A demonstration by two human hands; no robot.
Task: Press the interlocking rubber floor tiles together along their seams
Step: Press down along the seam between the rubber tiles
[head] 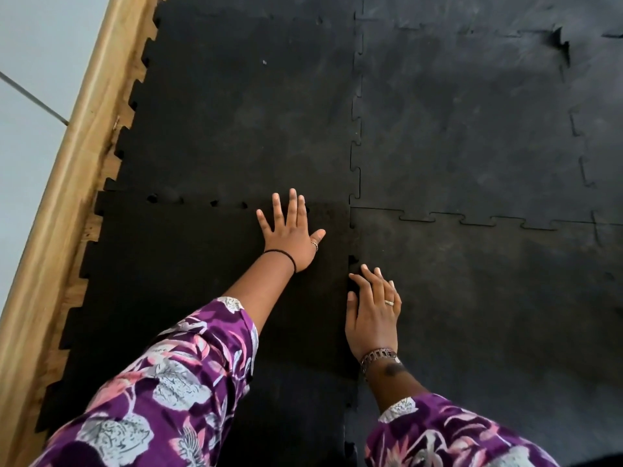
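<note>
Black rubber floor tiles with puzzle-tooth edges cover the floor. My left hand (290,230) lies flat with its fingers spread on the near-left tile (188,281), its fingertips over the crosswise seam (215,201) to the far-left tile (242,109). My right hand (372,311) rests palm down on the near-right tile (488,315), with thumb and fingertips at the lengthwise seam (350,261), where small gaps between teeth show. Both hands hold nothing.
A wooden skirting board (64,183) runs along the left, beside the toothed outer edge of the tiles. At the far right a tile corner (561,42) is lifted out of its joint. Purple floral sleeves cover both forearms.
</note>
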